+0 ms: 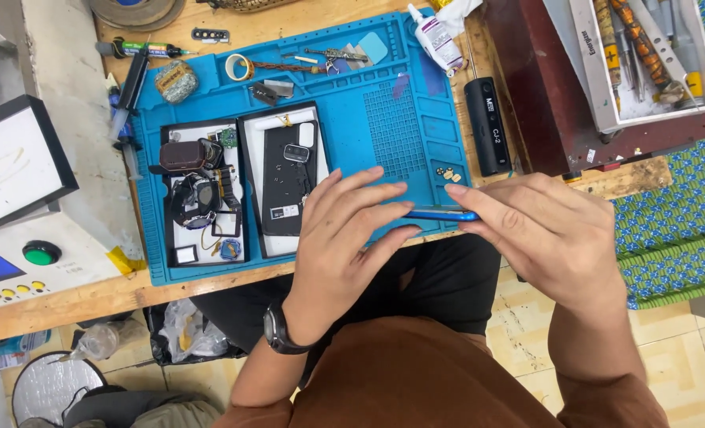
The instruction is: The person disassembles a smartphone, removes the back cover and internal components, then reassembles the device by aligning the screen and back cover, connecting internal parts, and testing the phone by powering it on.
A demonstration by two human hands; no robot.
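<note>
Your left hand and right hand both pinch a thin blue phone, held edge-on between them, fingers closed on its ends. It sits over the near edge of the blue work mat. Just beyond your left hand: two black trays of phone parts. Beyond your right: a black tool.

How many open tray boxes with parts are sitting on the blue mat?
2, side by side on the blue mat, left of the left hand: the left tray holds small loose parts, the right tray a dark phone body. None seem hidden.
</note>
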